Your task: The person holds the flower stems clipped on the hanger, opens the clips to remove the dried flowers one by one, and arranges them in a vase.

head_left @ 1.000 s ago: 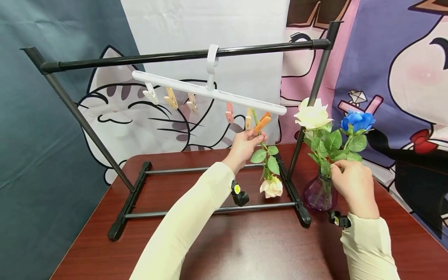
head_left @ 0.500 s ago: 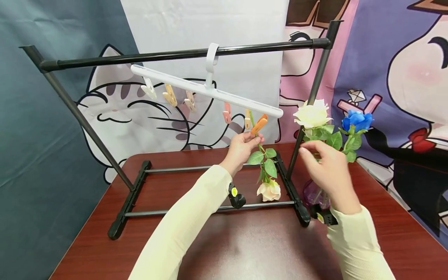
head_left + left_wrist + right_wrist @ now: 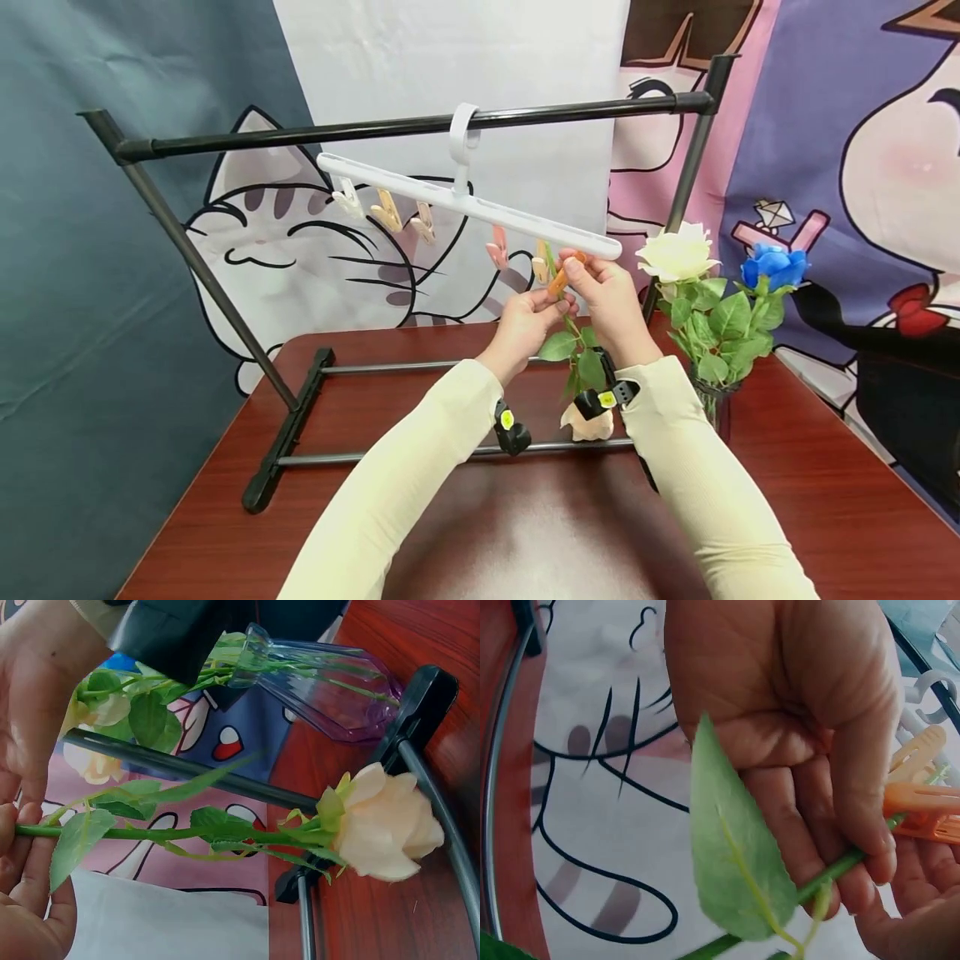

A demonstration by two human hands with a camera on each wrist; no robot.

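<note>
My left hand (image 3: 522,327) pinches the green stem (image 3: 840,866) of a peach rose (image 3: 390,825) that hangs head down, blossom lowest and leaves along the stem. Just above, my right hand (image 3: 615,312) holds an orange clothespin (image 3: 566,273) between thumb and fingers, close under the right end of a white hanger (image 3: 517,218). The stem's cut end rises past this clothespin, beside a yellow clothespin (image 3: 540,262). In the head view, the right wrist camera partly covers the rose's blossom.
The hanger hooks over a black rack bar (image 3: 360,129) and tilts down rightward. A pink clothespin (image 3: 497,247) and several others hang from it. At right, a purple glass vase (image 3: 330,682) holds a white rose (image 3: 677,252) and a blue rose (image 3: 775,267) on the brown table (image 3: 810,475).
My right hand has moved left from the vase flowers to the orange clothespin and now holds it. My left hand keeps its pinch on the stem. The head view has shifted slightly.
</note>
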